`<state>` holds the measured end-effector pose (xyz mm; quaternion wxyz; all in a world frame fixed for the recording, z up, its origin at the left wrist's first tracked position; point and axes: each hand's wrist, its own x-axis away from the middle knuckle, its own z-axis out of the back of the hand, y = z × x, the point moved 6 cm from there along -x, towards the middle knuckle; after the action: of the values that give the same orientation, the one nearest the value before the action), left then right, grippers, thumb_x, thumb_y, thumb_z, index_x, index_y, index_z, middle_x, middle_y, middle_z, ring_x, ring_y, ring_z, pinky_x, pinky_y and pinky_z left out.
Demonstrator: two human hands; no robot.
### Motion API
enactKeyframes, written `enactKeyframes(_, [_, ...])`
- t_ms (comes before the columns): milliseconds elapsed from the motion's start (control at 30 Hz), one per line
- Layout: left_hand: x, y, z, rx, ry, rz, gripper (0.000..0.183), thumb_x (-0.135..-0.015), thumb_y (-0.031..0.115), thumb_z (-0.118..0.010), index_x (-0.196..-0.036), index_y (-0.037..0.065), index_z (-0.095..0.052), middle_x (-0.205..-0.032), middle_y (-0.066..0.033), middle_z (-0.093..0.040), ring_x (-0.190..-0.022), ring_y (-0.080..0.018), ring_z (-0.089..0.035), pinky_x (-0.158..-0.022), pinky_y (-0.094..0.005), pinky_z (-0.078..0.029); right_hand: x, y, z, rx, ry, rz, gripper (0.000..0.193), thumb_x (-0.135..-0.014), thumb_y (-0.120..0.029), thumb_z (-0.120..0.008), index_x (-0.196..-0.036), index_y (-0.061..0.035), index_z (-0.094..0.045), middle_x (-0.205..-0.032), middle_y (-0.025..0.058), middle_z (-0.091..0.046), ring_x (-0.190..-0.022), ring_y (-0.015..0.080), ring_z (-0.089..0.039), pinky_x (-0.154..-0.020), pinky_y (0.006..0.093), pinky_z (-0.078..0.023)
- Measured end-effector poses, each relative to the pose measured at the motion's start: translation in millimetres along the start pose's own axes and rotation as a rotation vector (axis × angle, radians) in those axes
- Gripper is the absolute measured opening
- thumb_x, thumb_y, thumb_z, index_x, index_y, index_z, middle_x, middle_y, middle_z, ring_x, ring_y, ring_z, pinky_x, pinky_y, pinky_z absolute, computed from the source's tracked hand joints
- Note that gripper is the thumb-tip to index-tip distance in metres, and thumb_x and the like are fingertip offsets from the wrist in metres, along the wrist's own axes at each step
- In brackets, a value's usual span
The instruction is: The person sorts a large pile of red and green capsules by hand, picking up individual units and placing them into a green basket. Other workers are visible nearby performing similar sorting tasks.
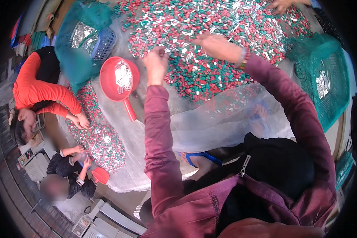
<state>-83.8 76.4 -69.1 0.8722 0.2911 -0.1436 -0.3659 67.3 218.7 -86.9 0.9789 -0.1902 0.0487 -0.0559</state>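
A wide heap of small red, green and white pieces (204, 75) spreads over the plastic-covered surface in front of me. Over its near left edge is my left hand (156, 65), its fingers drawn together; whatever they may hold is too small to name. My right hand (221, 47) reaches across the middle of the heap with its fingers pinched, and white pieces show close to the fingertips. I cannot make out what is between them. Just left of my left hand lies a red long-handled scoop (107, 85) with a small pile of white pieces (123, 75) in it.
Green mesh nets line baskets at the far left (69, 59) and right (335, 107), with white pieces inside. Two people work at a second heap (107, 144) on the left, near a smaller red scoop (100, 175). Another person's hand (281, 5) touches the heap's far right.
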Motion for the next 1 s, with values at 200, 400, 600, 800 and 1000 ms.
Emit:
enactKeyframes(200, [26.8,10.6,-83.7,-0.136,0.027,-0.053,0.047,-0.065,0.010,-0.081,-0.109,0.005,-0.065,-0.102,-0.0189,-0.064,-0.091,-0.0334,-0.063,-0.083,-0.0398,-0.050,10.6,-2.6,-43.0,0.041,0.038,-0.065,0.032,-0.078,-0.003,-0.059,-0.109,0.0027,-0.051,-0.110,0.0227,-0.053,-0.095,0.0370,-0.060,-0.076,0.0413,-0.054])
enactKeyframes(400, [50.1,22.1,-117.8,0.243,-0.408,0.112,0.022,-0.082,0.006,-0.067,-0.104,0.002,-0.064,-0.085,-0.0101,-0.066,-0.068,-0.0181,-0.066,-0.063,-0.0291,-0.054,59.8,10.3,-41.5,-0.246,-0.013,-0.095,0.020,-0.078,-0.002,-0.057,-0.097,0.0018,-0.053,-0.097,0.0202,-0.055,-0.090,0.0336,-0.060,-0.071,0.0434,-0.052])
enactKeyframes(600, [97.7,19.2,-90.7,0.995,-0.474,0.440,0.024,-0.092,0.017,-0.060,-0.106,-0.003,-0.062,-0.090,-0.0108,-0.066,-0.070,-0.0137,-0.065,-0.065,-0.0246,-0.054,106.1,8.5,-27.5,-1.355,-0.201,-0.487,0.020,-0.088,-0.007,-0.054,-0.107,-0.0025,-0.057,-0.106,0.0070,-0.059,-0.079,0.0099,-0.061,-0.068,0.0247,-0.049])
enactKeyframes(800, [89.0,10.0,-50.5,0.386,-0.153,0.093,0.020,-0.085,0.014,-0.070,-0.103,0.005,-0.071,-0.100,-0.0059,-0.067,-0.089,-0.0137,-0.062,-0.076,-0.0278,-0.050,98.4,8.9,1.4,-1.040,-0.048,-0.343,0.026,-0.083,-0.008,-0.059,-0.108,-0.0006,-0.057,-0.103,0.0051,-0.061,-0.081,0.0127,-0.060,-0.073,0.0294,-0.050])
enactKeyframes(1000, [77.2,5.1,-21.6,0.743,-0.190,0.324,0.021,-0.084,0.007,-0.068,-0.105,0.001,-0.067,-0.092,-0.0048,-0.064,-0.080,-0.0185,-0.065,-0.067,-0.0287,-0.054,73.8,-4.0,-1.4,-0.561,0.028,-0.239,0.029,-0.081,-0.017,-0.066,-0.105,-0.0003,-0.060,-0.097,0.0150,-0.063,-0.088,0.0280,-0.063,-0.074,0.0390,-0.051])
